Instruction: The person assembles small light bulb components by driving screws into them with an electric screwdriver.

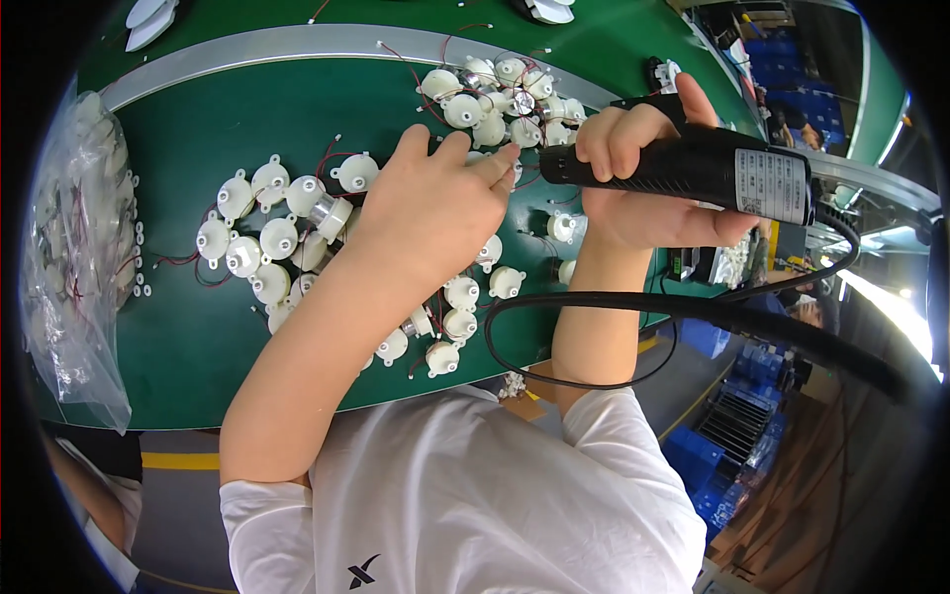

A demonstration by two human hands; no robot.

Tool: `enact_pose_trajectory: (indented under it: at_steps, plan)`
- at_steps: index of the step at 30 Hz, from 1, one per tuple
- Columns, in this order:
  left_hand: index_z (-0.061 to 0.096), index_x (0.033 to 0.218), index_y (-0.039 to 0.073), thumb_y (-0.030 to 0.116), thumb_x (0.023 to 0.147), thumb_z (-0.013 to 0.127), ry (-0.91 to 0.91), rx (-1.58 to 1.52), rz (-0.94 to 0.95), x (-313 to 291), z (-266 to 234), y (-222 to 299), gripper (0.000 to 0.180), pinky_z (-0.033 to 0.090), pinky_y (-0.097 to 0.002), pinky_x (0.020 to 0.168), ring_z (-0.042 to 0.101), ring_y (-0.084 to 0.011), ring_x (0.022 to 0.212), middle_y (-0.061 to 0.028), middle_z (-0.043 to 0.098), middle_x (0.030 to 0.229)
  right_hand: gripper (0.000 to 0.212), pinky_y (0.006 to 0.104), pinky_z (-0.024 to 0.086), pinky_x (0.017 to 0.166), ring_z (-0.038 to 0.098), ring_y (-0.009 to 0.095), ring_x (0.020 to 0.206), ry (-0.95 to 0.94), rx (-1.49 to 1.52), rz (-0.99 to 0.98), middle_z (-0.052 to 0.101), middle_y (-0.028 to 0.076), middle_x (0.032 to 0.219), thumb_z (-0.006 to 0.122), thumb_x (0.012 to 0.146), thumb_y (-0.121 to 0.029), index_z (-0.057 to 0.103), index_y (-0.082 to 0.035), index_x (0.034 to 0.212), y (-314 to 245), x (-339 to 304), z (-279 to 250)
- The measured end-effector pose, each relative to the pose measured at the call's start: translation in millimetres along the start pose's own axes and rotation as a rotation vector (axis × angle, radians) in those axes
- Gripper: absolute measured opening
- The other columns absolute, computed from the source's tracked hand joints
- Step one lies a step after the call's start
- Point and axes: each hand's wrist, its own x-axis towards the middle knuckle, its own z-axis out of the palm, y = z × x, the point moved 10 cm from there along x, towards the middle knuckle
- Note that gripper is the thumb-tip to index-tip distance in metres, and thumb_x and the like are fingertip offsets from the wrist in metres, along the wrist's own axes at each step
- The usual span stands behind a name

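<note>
My right hand (643,168) is wrapped around a black corded electric screwdriver (708,168) with a white label, held level and pointing left. Just left of its front end, my left hand (435,198) has its thumb and fingers drawn together at a small white geared motor (516,172), mostly hidden behind the fingers. Round white geared motors (278,239) with thin red and black wires lie in a loose group left of my left hand. More of them (460,324) sit below that wrist, and another pile of geared motors (490,99) is beyond both hands.
A clear plastic bag (74,257) full of white parts lies at the table's left, beside a row of small white rings (140,238). The screwdriver's black cord (594,297) loops in front of my right forearm. A metal rail (297,45) borders the green table (178,366).
</note>
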Motion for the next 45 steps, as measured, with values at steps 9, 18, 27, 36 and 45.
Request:
enact_pose_trajectory:
  at_steps: [9,18,27,36,45]
  plan:
    - [0.074,0.11,0.014,0.015,0.08,0.064,-0.042,-0.02,-0.008,-1,5,-2,0.031,0.044,-0.0333,0.078,0.061,-0.0158,0.091,0.007,0.064,0.132,0.11,0.0338,0.039,0.045,0.041,0.02,0.044,0.051,0.017,-0.066,0.047,0.011,0.056,0.035,0.078,-0.091,0.044,0.003,0.133,-1,-1,1]
    - [0.073,0.112,0.014,0.016,0.081,0.062,-0.069,-0.024,-0.014,-2,7,-2,0.032,0.044,-0.0352,0.08,0.061,-0.0159,0.093,0.0063,0.063,0.132,0.092,0.035,0.038,0.05,0.044,0.02,0.051,-0.025,-0.043,-0.038,0.047,0.008,0.063,0.033,0.079,-0.09,0.049,-0.007,0.116,3,0,3]
    - [0.073,0.111,0.014,0.016,0.081,0.062,-0.07,-0.018,-0.016,-1,7,-2,0.032,0.044,-0.0344,0.08,0.061,-0.0162,0.094,0.0049,0.064,0.132,0.099,0.0338,0.041,0.048,0.044,0.02,0.049,0.047,-0.007,-0.073,0.05,0.011,0.062,0.035,0.079,-0.09,0.044,-0.002,0.124,-1,-2,-1]
    - [0.074,0.108,0.013,0.015,0.08,0.063,-0.017,-0.015,0.017,-2,3,-2,0.03,0.046,-0.0322,0.08,0.061,-0.016,0.092,0.0028,0.065,0.128,0.102,0.0351,0.039,0.05,0.043,0.02,0.05,0.049,0.03,-0.087,0.049,0.011,0.062,0.033,0.08,-0.09,0.044,0.0,0.127,-9,0,-1]
    - [0.071,0.092,0.01,0.021,0.076,0.075,0.115,-0.253,-0.074,1,-16,-18,0.02,0.044,-0.0339,0.079,0.06,-0.0192,0.089,-0.0004,0.065,0.101,0.1,0.0357,0.039,0.051,0.044,0.02,0.052,0.12,0.099,-0.077,0.048,0.01,0.063,0.032,0.081,-0.089,0.045,-0.002,0.128,-23,-1,2]
